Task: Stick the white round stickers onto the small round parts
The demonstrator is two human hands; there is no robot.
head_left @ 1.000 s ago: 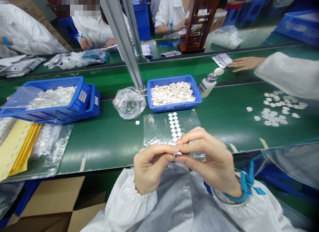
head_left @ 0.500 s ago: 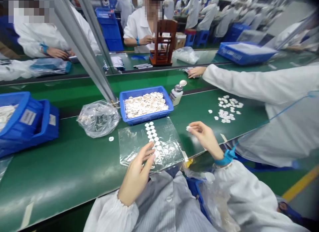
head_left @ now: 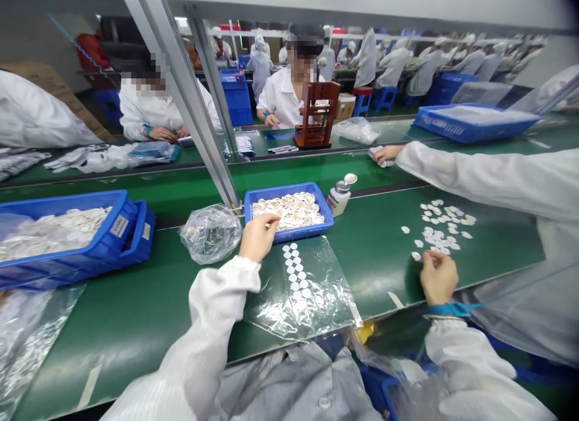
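My left hand (head_left: 259,235) reaches over the near left edge of a blue bin (head_left: 298,234) filled with small white round pieces. Its thumb and fingertips are closed together, and whatever they pinch is too small to make out. Far to the right, my right hand (head_left: 438,277) is low over the green table, fingertips pinched at a white round piece (head_left: 416,256). Just beyond it lies a loose group of similar pieces (head_left: 436,237). A clear plastic sheet (head_left: 335,282) lies between my hands, with two columns of white discs (head_left: 294,267) on or under it.
A bottle (head_left: 339,198) with its cap up stands right of the bin, and a crumpled plastic bag (head_left: 211,234) left of it. Stacked blue bins (head_left: 113,240) sit at the left. A co-worker's arm (head_left: 488,167) stretches across from the right. A metal post (head_left: 194,107) rises behind.
My left hand has gone from above the disc columns up to the blue bin, its fingers now closed. My right hand has moved right to the loose pieces. The view has shifted.
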